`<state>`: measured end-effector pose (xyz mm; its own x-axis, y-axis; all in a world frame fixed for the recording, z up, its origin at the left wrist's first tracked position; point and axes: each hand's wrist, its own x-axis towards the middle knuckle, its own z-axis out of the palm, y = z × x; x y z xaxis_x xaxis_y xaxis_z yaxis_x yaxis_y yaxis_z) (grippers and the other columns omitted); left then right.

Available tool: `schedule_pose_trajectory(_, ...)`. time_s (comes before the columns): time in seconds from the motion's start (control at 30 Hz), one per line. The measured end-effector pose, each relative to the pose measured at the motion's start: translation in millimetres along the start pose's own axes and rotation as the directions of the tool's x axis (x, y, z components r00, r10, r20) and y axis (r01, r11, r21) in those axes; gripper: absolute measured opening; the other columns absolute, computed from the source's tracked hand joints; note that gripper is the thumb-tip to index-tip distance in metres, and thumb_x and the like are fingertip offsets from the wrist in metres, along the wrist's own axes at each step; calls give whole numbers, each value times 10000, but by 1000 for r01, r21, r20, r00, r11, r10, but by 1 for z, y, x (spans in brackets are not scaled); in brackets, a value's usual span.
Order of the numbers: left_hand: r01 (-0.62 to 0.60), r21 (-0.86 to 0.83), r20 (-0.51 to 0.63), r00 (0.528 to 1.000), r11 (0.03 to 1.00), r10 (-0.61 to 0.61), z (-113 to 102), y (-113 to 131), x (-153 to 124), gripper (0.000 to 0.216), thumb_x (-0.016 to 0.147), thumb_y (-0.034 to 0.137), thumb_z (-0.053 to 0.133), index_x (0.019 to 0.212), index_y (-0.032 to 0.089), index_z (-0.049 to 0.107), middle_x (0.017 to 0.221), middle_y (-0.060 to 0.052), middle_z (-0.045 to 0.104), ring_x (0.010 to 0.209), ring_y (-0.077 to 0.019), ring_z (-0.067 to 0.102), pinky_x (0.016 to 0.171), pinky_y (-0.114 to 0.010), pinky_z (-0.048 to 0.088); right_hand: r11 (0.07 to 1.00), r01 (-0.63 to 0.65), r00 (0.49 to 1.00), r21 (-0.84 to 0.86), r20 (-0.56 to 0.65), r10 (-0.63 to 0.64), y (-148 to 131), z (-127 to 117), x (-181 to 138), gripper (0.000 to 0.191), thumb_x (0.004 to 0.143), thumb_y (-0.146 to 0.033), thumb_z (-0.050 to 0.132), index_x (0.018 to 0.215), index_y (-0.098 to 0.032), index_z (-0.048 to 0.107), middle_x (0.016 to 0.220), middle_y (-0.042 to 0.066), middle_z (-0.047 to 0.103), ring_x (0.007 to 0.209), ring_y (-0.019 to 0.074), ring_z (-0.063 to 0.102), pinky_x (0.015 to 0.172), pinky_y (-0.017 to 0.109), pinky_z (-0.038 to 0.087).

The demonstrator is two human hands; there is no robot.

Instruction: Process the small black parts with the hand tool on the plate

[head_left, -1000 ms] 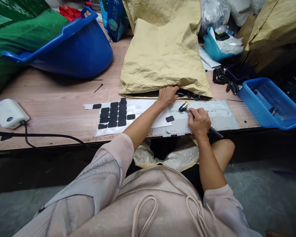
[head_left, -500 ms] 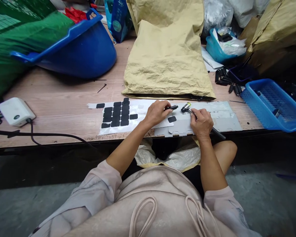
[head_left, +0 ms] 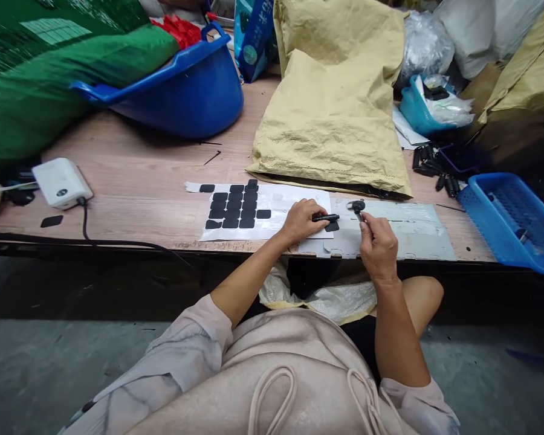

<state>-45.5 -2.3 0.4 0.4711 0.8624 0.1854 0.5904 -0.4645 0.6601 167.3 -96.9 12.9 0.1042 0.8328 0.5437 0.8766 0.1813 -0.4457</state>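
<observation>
**Desk:** What have the hands got?

**Me:** On my feed the left hand (head_left: 301, 221) is closed on a slim black piece (head_left: 325, 217). The piece lies across a single black pad (head_left: 332, 228) on the grey card (head_left: 408, 232) at the table's near edge. The right hand (head_left: 379, 244) is clamped round the handle of a small hammer (head_left: 357, 207). Its head sits just beside the tip of the piece, and I cannot tell whether they touch.

**Desk:** Anything crowding them?

**Me:** A tan sack (head_left: 335, 115) lies right behind the card, with its mouth towards the hands. Just left of the left hand I see a white sheet (head_left: 290, 199) with rows of black pads on it. To the right, a blue basket (head_left: 512, 220) sits at the table edge, well apart from the hammer hand. A heap of small black parts (head_left: 430, 164) lies between the basket and the sack. Far left there is a white adapter (head_left: 61, 181), and its cable runs along the near edge. A blue basin (head_left: 185, 96) and a green bag (head_left: 49, 66) fill the back corner.
</observation>
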Motion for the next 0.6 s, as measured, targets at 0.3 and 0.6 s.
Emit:
schedule_pose_trajectory(0.3,-15,-21,-17,1000,1000,14,3,0,1,141,832,281,776,956,224,810,893,-45,695,910,-227,610,861,-378,473,998,55,998,22,18,-55,-22,4,-8,364,1053,-297,458,1313,-244,708,981,90,698,909,208,660,832,322,546)
schedule_pose_trajectory(0.6,-24,-17,-18,1000,1000,24,2,0,1,111,852,275,750,938,236,809,885,-41,676,902,-221,598,846,-361,469,995,80,996,53,29,-81,-29,4,-6,366,1058,-307,452,1309,-245,711,983,83,698,918,197,662,851,306,547)
